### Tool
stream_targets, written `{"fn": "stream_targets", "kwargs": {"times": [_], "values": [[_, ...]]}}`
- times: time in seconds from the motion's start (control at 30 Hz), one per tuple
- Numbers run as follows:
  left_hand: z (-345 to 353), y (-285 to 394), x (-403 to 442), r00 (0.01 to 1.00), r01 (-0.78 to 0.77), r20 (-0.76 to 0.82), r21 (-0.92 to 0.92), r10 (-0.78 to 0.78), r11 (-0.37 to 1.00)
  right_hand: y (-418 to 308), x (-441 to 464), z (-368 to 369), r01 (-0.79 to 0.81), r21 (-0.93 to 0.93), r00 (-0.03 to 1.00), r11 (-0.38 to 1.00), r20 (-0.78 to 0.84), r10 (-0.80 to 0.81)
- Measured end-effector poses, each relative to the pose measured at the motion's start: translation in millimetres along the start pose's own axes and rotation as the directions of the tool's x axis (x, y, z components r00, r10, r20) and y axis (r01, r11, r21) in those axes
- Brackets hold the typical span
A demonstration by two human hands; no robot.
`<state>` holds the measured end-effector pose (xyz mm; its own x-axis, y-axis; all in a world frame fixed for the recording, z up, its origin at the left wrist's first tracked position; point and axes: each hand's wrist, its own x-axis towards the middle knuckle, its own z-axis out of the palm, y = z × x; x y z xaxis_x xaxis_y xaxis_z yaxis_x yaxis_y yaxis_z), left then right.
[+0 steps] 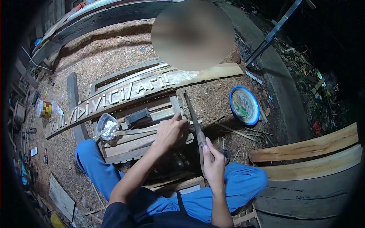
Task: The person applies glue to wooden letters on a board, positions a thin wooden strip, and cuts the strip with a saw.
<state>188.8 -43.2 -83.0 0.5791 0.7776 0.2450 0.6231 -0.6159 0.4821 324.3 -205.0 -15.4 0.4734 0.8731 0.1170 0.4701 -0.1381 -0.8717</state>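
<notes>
My right hand (pixel 214 161) is closed around a long knife (pixel 194 117), its narrow dark blade pointing away from me. My left hand (pixel 171 131) is curled around a thin wooden strip (pixel 138 130), whose short end shows just left of the blade. Below that hand is a low slatted wooden stand (pixel 125 155). On it lie a dark block (pixel 137 118) and a clear plastic tub (pixel 108 126) with white pieces inside. Beyond the tub rests a long plank (pixel 213 72) bearing raised wooden letters.
A blue-rimmed basin (pixel 231 103) stands on the ground to the right. Thick boards (pixel 304 150) lie at the lower right. At the left are a yellow-patterned bucket (pixel 45 110) and a flat panel (pixel 62 195). Shavings cover the ground; a blurred oval hides the top centre.
</notes>
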Motion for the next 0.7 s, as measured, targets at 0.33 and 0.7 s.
{"fn": "stream_targets", "kwargs": {"times": [0.33,0.7], "values": [[-0.1,-6.9,-8.8,0.993,0.016,-0.117,-0.069,-0.024,0.997,-2.6,3.1,-6.8,-0.07,-0.016,0.997,0.997,0.045,0.07],[-9.3,-4.3,-4.4,0.998,0.056,-0.03,-0.068,-0.058,0.996,-10.2,-9.4,-11.5,-0.128,-0.022,0.99,0.991,0.06,0.13]]}}
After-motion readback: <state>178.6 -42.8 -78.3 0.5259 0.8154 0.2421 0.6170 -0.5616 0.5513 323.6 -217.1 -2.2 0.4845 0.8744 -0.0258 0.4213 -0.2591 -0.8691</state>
